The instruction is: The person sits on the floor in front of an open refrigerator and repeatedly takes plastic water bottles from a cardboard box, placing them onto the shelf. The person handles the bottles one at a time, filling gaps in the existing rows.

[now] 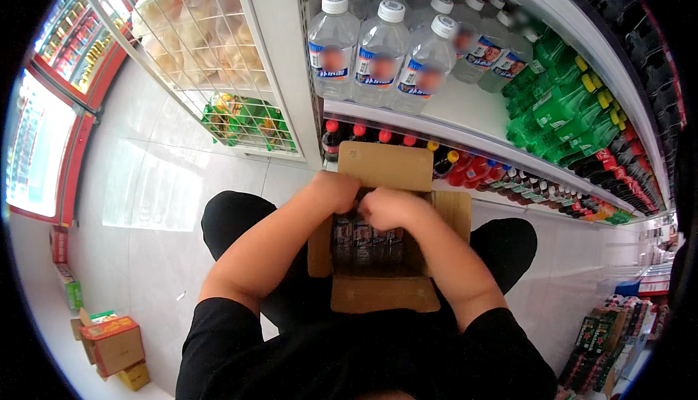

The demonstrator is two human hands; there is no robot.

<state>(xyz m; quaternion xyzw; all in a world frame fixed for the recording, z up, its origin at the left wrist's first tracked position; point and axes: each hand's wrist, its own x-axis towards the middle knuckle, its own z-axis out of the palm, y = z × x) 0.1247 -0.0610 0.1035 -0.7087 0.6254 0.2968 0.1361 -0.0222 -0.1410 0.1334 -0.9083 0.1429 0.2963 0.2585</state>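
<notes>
An open cardboard box (385, 292) stands between my knees with its flaps folded outward. Several clear bottles (367, 244) with labels lie inside it, towards the near side. My left hand (337, 192) is at the box's far left corner, its fingers curled down beside the far flap. Close by, my right hand (392, 207) reaches over the far inner side with bent fingers. Both hands look closed, but whatever is between the fingers is hidden. Ahead on the shelf, clear bottles (379, 54) with white caps and blue labels stand upright in rows.
Green bottles (563, 120) lie stacked right of the clear ones. A lower shelf holds dark and red drink bottles (476, 169) just beyond the box. A white wire rack (240, 58) with bagged goods stands left. Red-framed coolers (69, 153) and cartons (113, 345) line the far left.
</notes>
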